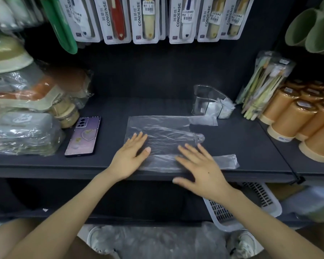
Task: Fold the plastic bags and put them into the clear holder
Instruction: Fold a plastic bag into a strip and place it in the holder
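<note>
Lying closest, at the very bottom, is a heap of clear plastic (157,240) between two white shoes (97,238); just to the right of it, under the shelf, sits a white basket (232,212) with slots in it. Above that, two bare arms reach up to the front edge of a dark shelf (251,146). The left hand (128,157) lies flat with its fingers straight and spread, palm down on the left part of a clear plastic bag (166,131); it grips nothing. The right hand (200,165) also lies flat and spread on the near right part of the bag; its thumb hangs over the shelf edge; it holds nothing either, it only presses. The bag lies flat and wide open on the shelf, a bit wrinkly; its two handles point to the right, one near the front edge and one further back.

Left of the bag, a purple phone (83,136) lies face down, close to it but not touching; past the phone are boxes wrapped in plastic (21,131). Behind the bag, to the right, stands the clear holder (204,101); some white folded plastic (223,107) sits at its right side, and I cannot tell if all of it is inside. Further right stand orange cups (297,116) in rows and a pack of toothbrushes (266,85). At the very back, packs marked CONDENSE (148,19) hang in a row; green cups (310,30) hang at the top right.
</note>
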